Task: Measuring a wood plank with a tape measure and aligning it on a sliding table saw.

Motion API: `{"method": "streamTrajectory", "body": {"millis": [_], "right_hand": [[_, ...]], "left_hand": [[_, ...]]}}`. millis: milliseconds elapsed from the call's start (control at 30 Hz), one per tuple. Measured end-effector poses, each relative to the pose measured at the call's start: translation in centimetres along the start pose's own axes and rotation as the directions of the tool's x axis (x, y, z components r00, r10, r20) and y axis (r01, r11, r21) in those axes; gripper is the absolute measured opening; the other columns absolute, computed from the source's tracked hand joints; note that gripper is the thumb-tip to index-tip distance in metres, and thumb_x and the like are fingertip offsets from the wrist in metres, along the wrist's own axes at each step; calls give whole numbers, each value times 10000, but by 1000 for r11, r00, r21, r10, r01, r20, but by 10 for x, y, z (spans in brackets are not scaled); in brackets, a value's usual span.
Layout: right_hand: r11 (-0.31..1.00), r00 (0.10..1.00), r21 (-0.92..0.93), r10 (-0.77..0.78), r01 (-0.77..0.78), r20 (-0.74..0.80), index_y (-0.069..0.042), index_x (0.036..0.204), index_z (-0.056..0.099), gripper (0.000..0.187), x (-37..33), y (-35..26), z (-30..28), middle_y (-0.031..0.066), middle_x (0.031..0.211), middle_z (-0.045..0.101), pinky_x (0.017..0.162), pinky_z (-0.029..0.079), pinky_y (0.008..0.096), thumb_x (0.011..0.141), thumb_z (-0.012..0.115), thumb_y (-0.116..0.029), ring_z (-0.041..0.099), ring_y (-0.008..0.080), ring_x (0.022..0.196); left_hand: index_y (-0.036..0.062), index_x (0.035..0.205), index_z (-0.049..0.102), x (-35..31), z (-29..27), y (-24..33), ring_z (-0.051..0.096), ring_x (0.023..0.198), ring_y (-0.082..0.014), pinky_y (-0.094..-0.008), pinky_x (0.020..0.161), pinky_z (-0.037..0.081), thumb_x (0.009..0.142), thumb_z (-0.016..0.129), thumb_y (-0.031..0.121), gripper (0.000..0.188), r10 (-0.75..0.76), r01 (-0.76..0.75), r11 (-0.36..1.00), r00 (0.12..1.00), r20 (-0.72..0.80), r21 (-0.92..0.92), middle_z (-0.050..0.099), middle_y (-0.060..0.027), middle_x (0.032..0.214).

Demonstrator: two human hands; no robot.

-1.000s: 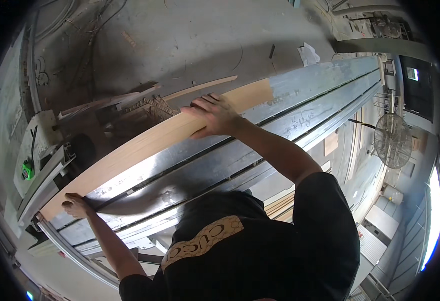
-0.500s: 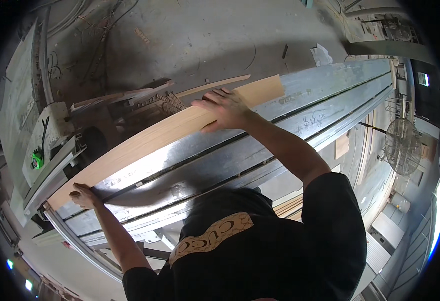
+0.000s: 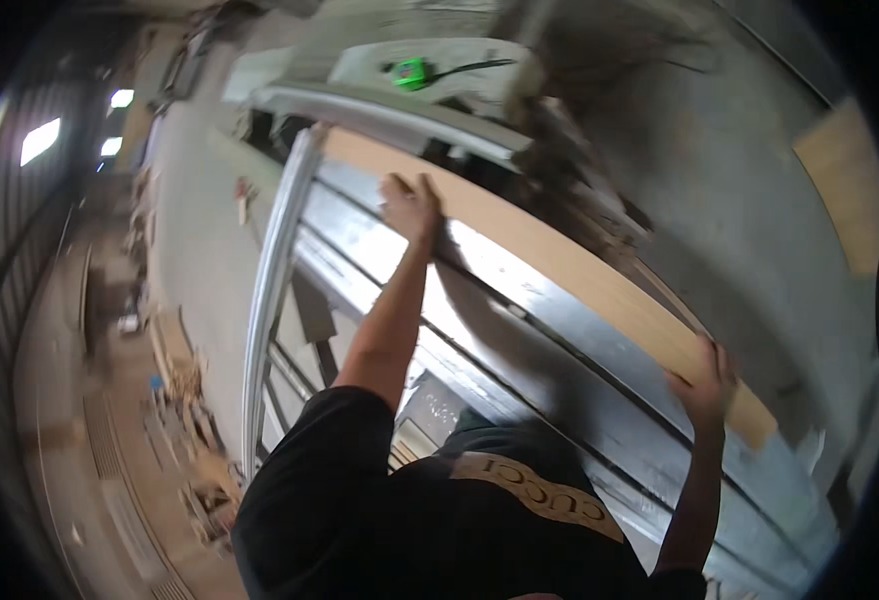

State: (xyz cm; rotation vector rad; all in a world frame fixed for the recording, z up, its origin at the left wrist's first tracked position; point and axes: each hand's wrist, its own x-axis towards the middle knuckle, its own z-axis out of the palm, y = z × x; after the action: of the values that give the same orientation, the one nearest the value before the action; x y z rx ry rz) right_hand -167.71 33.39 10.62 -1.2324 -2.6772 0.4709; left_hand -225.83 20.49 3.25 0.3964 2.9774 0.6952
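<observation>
A long, pale wooden board (image 3: 559, 255) lies along the far edge of a slotted silver metal table (image 3: 599, 350). Its left end is beside the metal rail that crosses the table's end. My right hand (image 3: 704, 382) grips the board near its right end, thumb on the near side and fingers reaching across it. Toward the other end, my left hand (image 3: 414, 208) is at the board's near edge, fingers apart and pointing away from me; blur hides how firmly it touches.
A silver rail (image 3: 279, 250) runs down the table's left end. Beyond the board, a small green box-shaped object (image 3: 412, 73) sits on a pale machine housing. Wood scraps (image 3: 594, 200) lie behind the table. A tan panel (image 3: 849, 190) is at far right, and stacked offcuts (image 3: 194, 430) are at left.
My view has swung left, bringing the left side of the workshop into sight. Both hands remain at the board, the left one's fingers now pointing farther away from me.
</observation>
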Motion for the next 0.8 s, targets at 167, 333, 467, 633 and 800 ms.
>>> {"method": "streamTrajectory", "body": {"millis": [167,333,467,633,800], "right_hand": [[989,991,91,-107,114,-76,-53,1311,592,740,25,-14,14,165,1173,618,936,509,548,678,869,-316,599,400,1120],[989,991,85,-115,120,-65,-57,1319,587,736,29,-14,18,164,1181,614,934,502,552,685,857,-317,600,391,1120],[990,993,86,-105,110,-53,-66,1348,578,755,31,-12,22,167,1226,612,952,489,550,686,843,-314,595,384,1134],[971,968,-30,-240,239,-71,-67,1305,645,591,14,-15,3,145,1322,612,1044,467,531,789,812,-303,586,374,1218],[789,802,142,-593,598,-79,-88,1252,684,346,45,-16,-4,114,1344,653,1137,444,481,905,695,-89,581,310,1320]], "left_hand": [[12,1574,342,7,-45,-26,234,1559,-383,-508,1275,106,1001,530,550,808,55,-48,998,984,-172,46,327,-266,1633],[15,1573,345,14,-46,-23,230,1559,-385,-508,1273,110,1005,525,548,799,48,-41,998,986,-157,49,323,-262,1636],[21,1570,350,16,-49,-23,235,1555,-391,-512,1270,119,1005,522,551,793,55,-44,997,983,-176,65,328,-263,1631],[24,1552,377,3,-17,-17,270,1540,-393,-522,1260,155,1001,515,559,781,49,-40,997,990,-136,69,350,-270,1615],[32,1518,404,110,-28,-148,390,1442,-411,-575,1181,278,998,504,589,768,262,-246,892,965,10,380,423,-250,1543]]}}
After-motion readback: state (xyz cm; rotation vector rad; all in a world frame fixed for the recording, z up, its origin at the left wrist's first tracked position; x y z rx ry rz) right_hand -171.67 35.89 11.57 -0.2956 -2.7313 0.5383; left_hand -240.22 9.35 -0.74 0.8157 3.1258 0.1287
